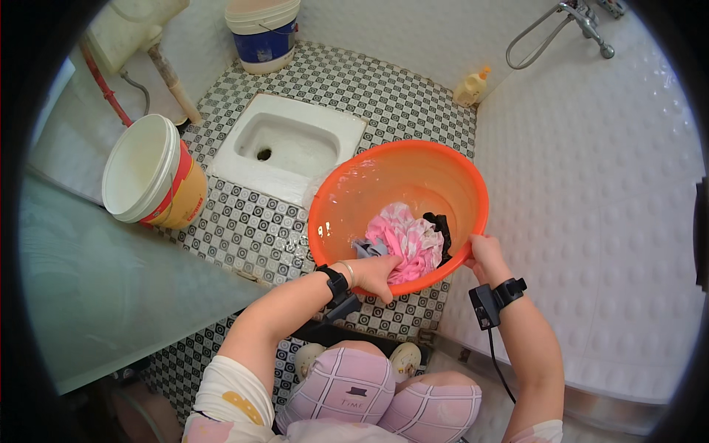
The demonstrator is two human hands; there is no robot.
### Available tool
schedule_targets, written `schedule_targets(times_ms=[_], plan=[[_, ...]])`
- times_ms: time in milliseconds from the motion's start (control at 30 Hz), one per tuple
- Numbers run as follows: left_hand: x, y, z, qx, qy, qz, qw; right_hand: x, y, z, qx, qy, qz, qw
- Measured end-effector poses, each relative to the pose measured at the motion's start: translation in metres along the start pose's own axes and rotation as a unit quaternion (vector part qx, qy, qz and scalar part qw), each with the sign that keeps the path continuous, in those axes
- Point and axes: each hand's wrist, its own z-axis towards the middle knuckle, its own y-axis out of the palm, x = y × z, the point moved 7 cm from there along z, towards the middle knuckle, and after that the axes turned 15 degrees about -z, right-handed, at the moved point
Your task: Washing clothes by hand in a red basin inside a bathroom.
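A large orange plastic basin (473,181) is tilted toward the squat toilet (244,166), with clear water at its far left rim. Wet laundry lies bunched against the basin's near wall: a pink-and-white garment (402,236), a grey-blue cloth (367,249) and a black piece (442,230). My left hand (374,275) is closed over the near rim, its fingertips against the pink garment and part of the fingers hidden. At the right side, my right hand (486,258) grips the rim, its fingers curled under the edge.
A white-and-yellow bucket (140,173) stands at the left, and a blue-and-white bucket (264,46) at the back. A yellow pump bottle (470,87) sits in the far right corner. A shower hose (532,55) hangs on the wall. A frosted glass panel (125,295) is at left.
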Motion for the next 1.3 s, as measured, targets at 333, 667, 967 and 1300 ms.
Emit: schedule_targets(times_ms=[333,667,967,1300], plan=[[0.0,-0.01,-0.003,-0.012,-0.017,-0.046,0.999,-0.011,0.004,0.012,-0.014,-0.009,-0.007,1.0],[0.008,-0.034,-0.009,0.002,-0.049,-0.029,0.998,-0.045,0.014,0.01,-0.009,-0.023,0.02,0.999],[0.013,-0.046,-0.009,0.019,-0.05,-0.016,0.998,-0.066,0.015,0.019,-0.016,-0.045,0.031,0.998],[0.011,-0.05,-0.017,0.042,-0.049,-0.054,0.996,-0.086,0.026,0.015,-0.038,-0.074,0.017,0.996]])
